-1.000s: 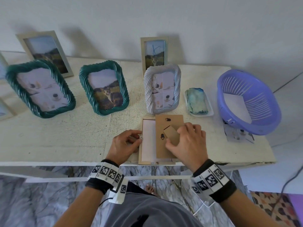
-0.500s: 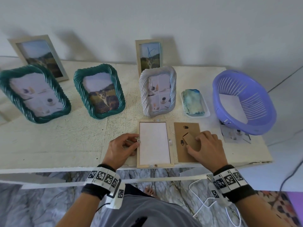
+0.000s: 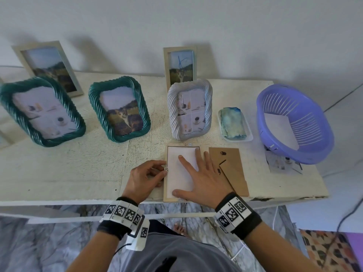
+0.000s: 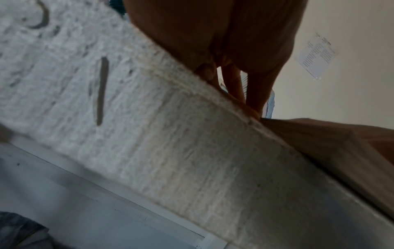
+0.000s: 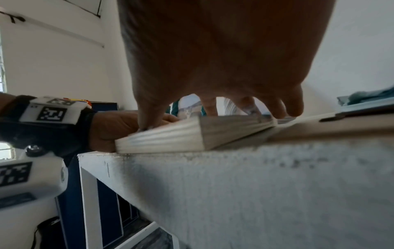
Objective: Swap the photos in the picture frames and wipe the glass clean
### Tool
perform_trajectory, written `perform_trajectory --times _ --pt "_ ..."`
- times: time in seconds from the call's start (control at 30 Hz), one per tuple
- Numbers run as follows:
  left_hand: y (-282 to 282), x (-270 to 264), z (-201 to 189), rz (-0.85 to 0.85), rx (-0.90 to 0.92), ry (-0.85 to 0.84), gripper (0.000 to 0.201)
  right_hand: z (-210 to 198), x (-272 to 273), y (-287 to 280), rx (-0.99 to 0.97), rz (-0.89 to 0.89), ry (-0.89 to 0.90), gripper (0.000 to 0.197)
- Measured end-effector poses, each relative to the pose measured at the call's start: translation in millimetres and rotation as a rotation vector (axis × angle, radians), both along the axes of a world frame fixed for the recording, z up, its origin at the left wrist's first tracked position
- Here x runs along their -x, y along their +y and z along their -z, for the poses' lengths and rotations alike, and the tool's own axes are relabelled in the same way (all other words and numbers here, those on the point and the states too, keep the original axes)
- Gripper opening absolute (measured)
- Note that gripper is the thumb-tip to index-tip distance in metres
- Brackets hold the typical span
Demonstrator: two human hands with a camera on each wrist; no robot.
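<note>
Backing board (image 3: 229, 169) off at 3 o'clock; right hand (image 3: 204, 179) flat on the photo (image 3: 180, 173), left hand (image 3: 145, 177) pinching the frame (image 3: 165, 191) edge (next: lift photo out).

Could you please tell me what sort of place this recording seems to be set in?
Probably a room in a home: a rough white table against a plain wall, decorative picture frames on it, and a marble-patterned floor with a patterned rug.

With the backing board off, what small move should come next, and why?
Probably lift the white photo back out of the face-down wooden frame. The brown backing board already lies beside it, the right hand rests flat and spread on the paper, and the left hand holds the frame's left edge, steadying it.
</note>
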State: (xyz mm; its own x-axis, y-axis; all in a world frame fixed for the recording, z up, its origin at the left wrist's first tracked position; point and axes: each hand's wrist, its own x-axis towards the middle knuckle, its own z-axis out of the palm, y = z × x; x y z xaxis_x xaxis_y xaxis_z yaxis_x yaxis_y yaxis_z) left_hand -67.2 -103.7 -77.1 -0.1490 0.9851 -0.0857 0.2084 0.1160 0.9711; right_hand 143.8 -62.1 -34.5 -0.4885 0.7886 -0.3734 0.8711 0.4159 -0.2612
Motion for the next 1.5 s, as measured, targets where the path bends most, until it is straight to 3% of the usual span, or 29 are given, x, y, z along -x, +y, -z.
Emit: perform_trajectory --times 0.67,1.5 --pt "-0.6 0.3 0.5 0.003 -0.038 0.045 0.027 -0.1 19.4 9.0 0.009 0.075 -0.038 0.140" --pt "-0.6 -2.4 0.3 -0.007 -0.056 0.069 0.025 0.9 18.4 7.8 -0.028 0.062 -0.075 0.134"
